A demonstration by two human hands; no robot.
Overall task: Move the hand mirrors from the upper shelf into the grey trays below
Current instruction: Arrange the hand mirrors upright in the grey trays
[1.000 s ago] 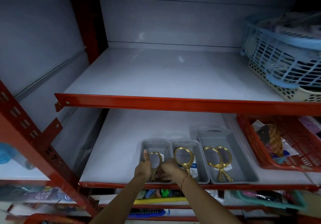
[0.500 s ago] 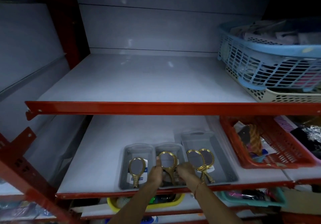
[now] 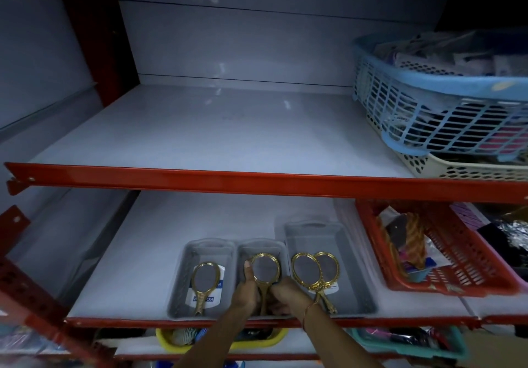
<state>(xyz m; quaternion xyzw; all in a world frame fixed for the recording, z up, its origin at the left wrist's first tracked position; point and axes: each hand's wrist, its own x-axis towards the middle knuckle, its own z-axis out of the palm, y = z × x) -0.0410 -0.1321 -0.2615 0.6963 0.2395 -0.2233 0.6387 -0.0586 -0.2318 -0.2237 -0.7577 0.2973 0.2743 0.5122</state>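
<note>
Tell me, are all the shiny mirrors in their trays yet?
Nearly. The left tray holds one gold mirror, and the right tray holds two. Both hands, left hand and right hand, are settling a fourth mirror into the middle tray. The upper shelf shows no mirrors left.

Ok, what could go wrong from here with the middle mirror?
Both hands, left and right, crowd the middle mirror in the narrow middle tray; pulling out could drag it askew. The right wrist passes close to the pair of mirrors next door and might nudge them.
</note>
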